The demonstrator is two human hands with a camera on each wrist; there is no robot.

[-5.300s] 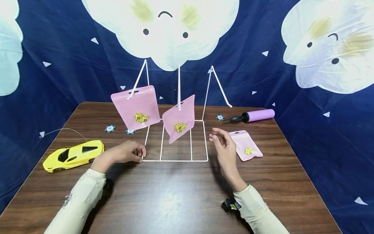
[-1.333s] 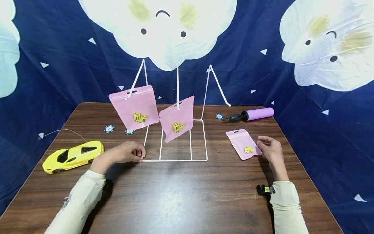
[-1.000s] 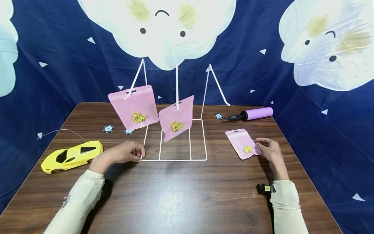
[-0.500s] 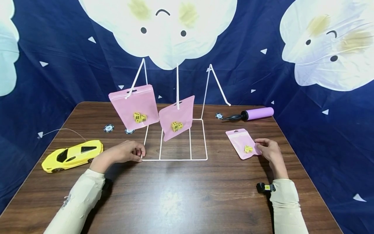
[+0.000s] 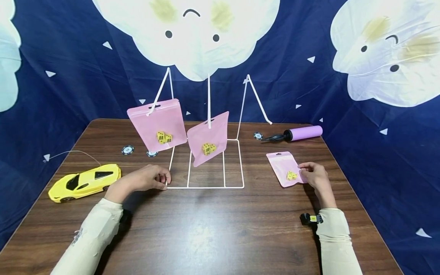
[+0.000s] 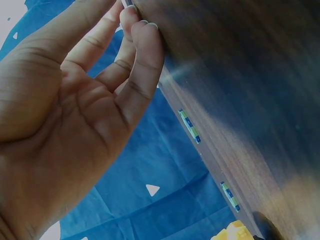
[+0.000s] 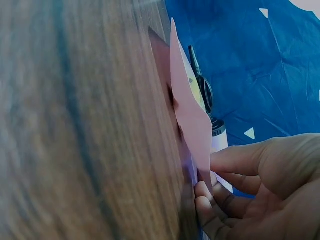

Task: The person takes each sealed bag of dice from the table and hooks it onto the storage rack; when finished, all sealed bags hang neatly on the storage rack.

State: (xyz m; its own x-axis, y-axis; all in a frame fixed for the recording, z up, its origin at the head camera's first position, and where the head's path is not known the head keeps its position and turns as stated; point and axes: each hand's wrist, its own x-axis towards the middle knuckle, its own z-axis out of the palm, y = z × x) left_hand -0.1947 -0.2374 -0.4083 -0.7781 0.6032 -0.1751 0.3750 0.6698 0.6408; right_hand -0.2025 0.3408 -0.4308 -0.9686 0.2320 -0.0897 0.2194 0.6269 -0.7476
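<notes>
My left hand (image 5: 151, 178) pinches the front left corner of a white wire display rack (image 5: 206, 188). In the left wrist view, that hand's curled fingers (image 6: 145, 55) show at the table edge. On the table to the right lies a pink zip bag (image 5: 280, 162) with yellow dice (image 5: 291, 175) inside. My right hand (image 5: 317, 176) pinches its right edge between thumb and fingers, and the right wrist view shows the bag (image 7: 192, 115) bent up there. Two similar bags hang from the rack's hooks, one on the left (image 5: 159, 122) and one in the middle (image 5: 209, 135). The right hook (image 5: 259, 99) is bare.
A yellow toy car (image 5: 86, 182) with a thin wire stands at the left. Poker chips lie by the rack, one on the left (image 5: 127, 149) and one at the back right (image 5: 258, 136). A purple hand pump (image 5: 304, 133) lies at the back right.
My right hand has gone from beside the rack to the lying bag's right side and now grips its edge, having shifted slightly left lately. My left hand has stayed at the rack corner.
</notes>
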